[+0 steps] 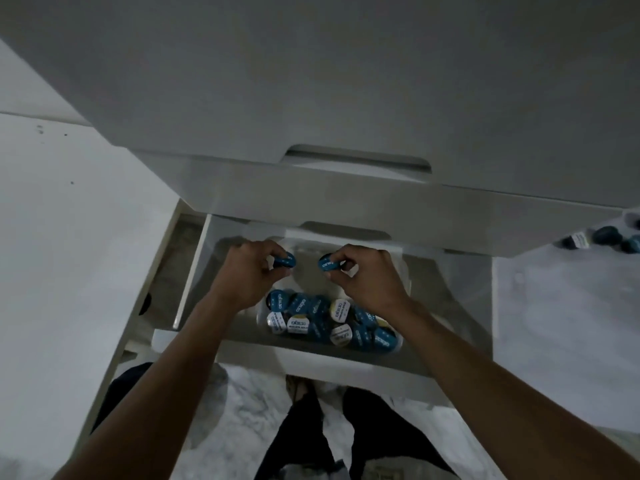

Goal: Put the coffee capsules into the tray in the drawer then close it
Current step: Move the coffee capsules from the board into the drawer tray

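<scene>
- Two bare forearms are seen reaching up from the bottom corners of the frame, over dark trouser legs and a marbled floor (pixel 249 403).
- At centre frame, a blue capsule (pixel 284 260) is pinched between the curled fingers and thumb of the left hand (pixel 251 271); its lid faces right.
- A second blue capsule (pixel 327 262) is pinched likewise by the right hand (pixel 369 275), with white lettering on its lid that is too blurred to be read.
- Both hands are held above the far end of a pale tray (pixel 311 282) inside the open white drawer (pixel 460 306).
- Below the hands, a heap of coffee capsules (pixel 329 322) is seen lying in the tray's near end: mostly blue foil lids, several white ones, all printed with a short brand word and small lines that cannot be made out.
- At the right edge of the frame, more blue capsules (pixel 606 235) are seen lying on the worktop (pixel 571 306), one with a white label.
</scene>
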Tool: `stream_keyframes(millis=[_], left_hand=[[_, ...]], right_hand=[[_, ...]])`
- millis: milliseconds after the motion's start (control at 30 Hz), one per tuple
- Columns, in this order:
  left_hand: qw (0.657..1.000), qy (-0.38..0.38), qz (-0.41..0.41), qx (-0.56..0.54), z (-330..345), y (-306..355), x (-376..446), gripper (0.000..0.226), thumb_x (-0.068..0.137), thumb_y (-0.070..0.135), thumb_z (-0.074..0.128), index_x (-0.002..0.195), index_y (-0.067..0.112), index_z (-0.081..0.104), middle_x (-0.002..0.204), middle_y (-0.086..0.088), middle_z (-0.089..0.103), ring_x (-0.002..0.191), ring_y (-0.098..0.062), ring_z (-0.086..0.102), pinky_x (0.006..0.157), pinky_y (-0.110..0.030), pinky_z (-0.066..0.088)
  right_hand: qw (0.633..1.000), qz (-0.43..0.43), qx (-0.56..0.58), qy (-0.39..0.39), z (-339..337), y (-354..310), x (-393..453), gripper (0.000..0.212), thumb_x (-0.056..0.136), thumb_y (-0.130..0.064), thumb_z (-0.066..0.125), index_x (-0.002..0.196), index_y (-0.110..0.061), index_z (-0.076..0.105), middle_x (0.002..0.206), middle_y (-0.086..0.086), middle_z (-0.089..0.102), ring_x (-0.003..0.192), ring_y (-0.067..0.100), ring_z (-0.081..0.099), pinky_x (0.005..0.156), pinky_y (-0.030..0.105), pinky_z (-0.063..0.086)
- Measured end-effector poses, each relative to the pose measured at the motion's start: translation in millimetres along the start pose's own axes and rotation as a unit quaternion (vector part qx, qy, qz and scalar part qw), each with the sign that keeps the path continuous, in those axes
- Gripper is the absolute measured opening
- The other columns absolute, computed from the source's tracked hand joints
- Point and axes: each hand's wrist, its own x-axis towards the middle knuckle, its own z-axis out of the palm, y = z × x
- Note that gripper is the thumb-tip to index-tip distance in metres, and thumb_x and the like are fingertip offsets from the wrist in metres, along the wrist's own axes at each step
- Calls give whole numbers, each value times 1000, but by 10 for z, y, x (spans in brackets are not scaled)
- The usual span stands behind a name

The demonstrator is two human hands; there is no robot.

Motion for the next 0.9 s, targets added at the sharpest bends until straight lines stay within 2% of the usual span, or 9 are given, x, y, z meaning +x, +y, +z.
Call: stream_keyframes(millis=[67, 133, 233, 300, 433, 533, 667, 800, 900], left_hand=[[999, -34, 10, -4, 26, -93, 50, 23, 80, 24, 78, 100, 17, 71, 72, 22, 56, 61, -2, 60, 63, -14, 47], [998, -57, 26, -6, 51, -160, 76, 23, 79, 23, 79, 99, 17, 71, 75, 20, 57, 61, 1, 58, 61, -9, 44], [995, -80, 53, -8, 102, -237, 140, 21, 79, 20, 79, 99, 16, 72, 87, 4, 70, 66, -2, 60, 67, -20, 53], [993, -96, 66, -6, 128, -259, 162, 20, 80, 18, 78, 98, 14, 72, 91, -1, 73, 70, -7, 62, 68, -23, 53], [991, -107, 83, 1, 158, -299, 189, 17, 79, 16, 78, 95, 13, 73, 89, -3, 74, 67, -5, 58, 66, -17, 47], [990, -111, 83, 14, 168, -314, 206, 17, 79, 17, 78, 95, 14, 73, 91, -3, 75, 70, -7, 59, 68, -22, 50], [989, -125, 74, 24, 180, -356, 208, 20, 79, 22, 79, 97, 16, 73, 94, -2, 74, 75, -10, 60, 75, -30, 55], [987, -143, 73, 25, 175, -374, 225, 21, 79, 23, 79, 98, 15, 72, 94, -2, 72, 75, -9, 56, 76, -29, 54], [986, -147, 77, 33, 184, -405, 219, 15, 83, 27, 74, 95, 18, 72, 92, -2, 71, 82, -13, 56, 78, -37, 56]], right_hand=[[999, 13, -11, -27, 117, -24, 81, 19, 81, -17, 77, 100, -18, 73, 86, -13, 65, 79, 3, 57, 65, 1, 35], [997, 26, -23, -64, 218, -33, 143, 20, 82, -18, 76, 102, -19, 73, 89, -8, 67, 81, 6, 58, 67, 7, 39], [994, 45, -50, -89, 328, -21, 216, 22, 83, -21, 74, 105, -19, 71, 92, -1, 69, 83, 11, 61, 73, 21, 46], [993, 40, -62, -87, 381, -20, 241, 22, 82, -21, 74, 104, -19, 71, 94, 2, 71, 83, 13, 62, 75, 25, 51], [992, 18, -75, -95, 444, -39, 242, 19, 83, -21, 73, 101, -19, 70, 96, 2, 70, 83, 15, 62, 75, 29, 52], [993, 15, -71, -91, 458, 0, 212, 20, 81, -19, 74, 100, -20, 69, 98, 1, 69, 85, 16, 64, 77, 35, 55], [994, 22, -59, -91, 457, 24, 156, 21, 79, -13, 76, 99, -19, 69, 97, -1, 68, 84, 13, 63, 77, 33, 55], [994, 30, -44, -94, 446, 29, 151, 23, 79, -11, 77, 99, -20, 70, 98, -3, 67, 85, 9, 61, 76, 25, 52], [993, 33, -31, -105, 435, 26, 145, 25, 79, -11, 77, 102, -19, 70, 99, -4, 68, 86, 8, 61, 75, 19, 49]])
